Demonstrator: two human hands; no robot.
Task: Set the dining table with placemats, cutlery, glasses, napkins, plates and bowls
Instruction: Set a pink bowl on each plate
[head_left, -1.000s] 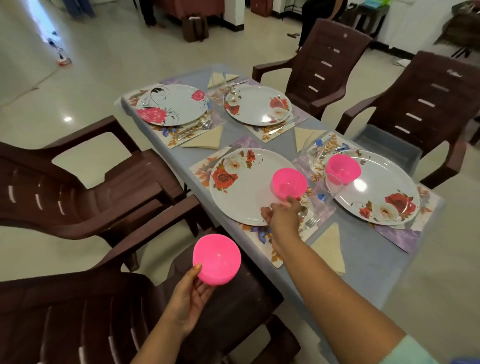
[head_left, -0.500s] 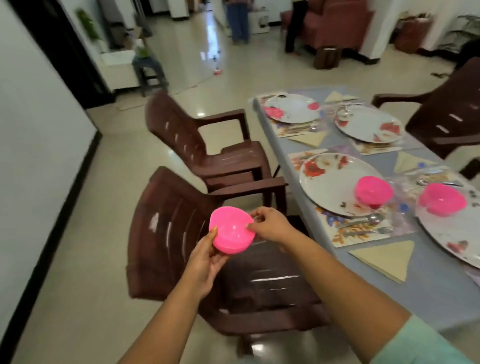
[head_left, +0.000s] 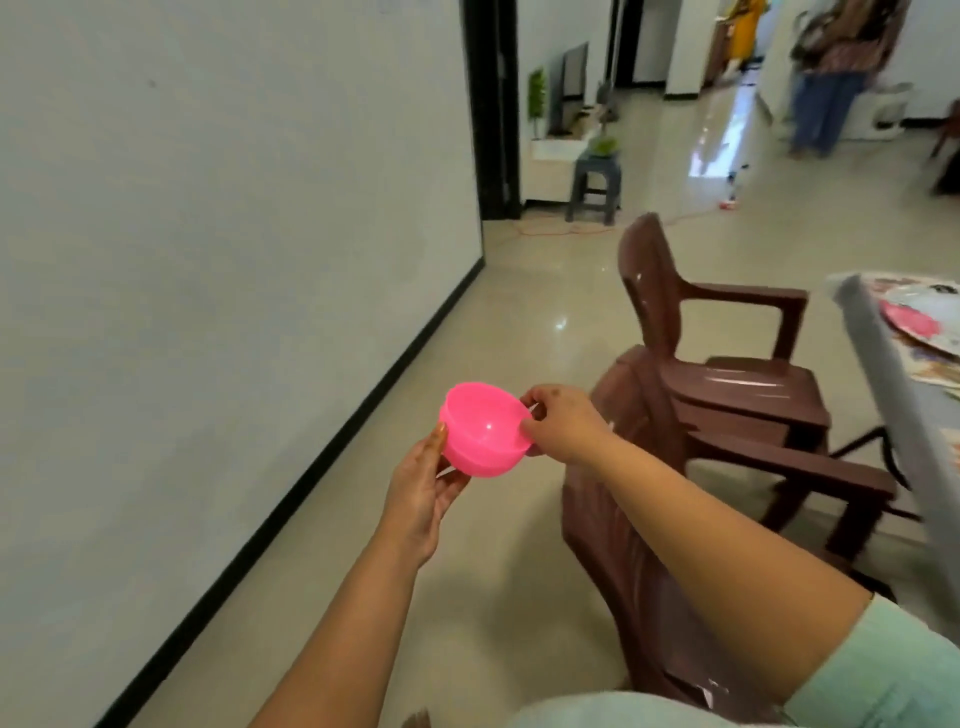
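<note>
While both hands hold one pink bowl up over the floor, the left hand cups it from below and the right hand pinches its rim. Only a corner of the table shows, far right. Bowls are being set out; next, carry this one to a plate.

Bowl bright pink; chairs dark brown; plate white with pink flower; sleeve pale green
</note>
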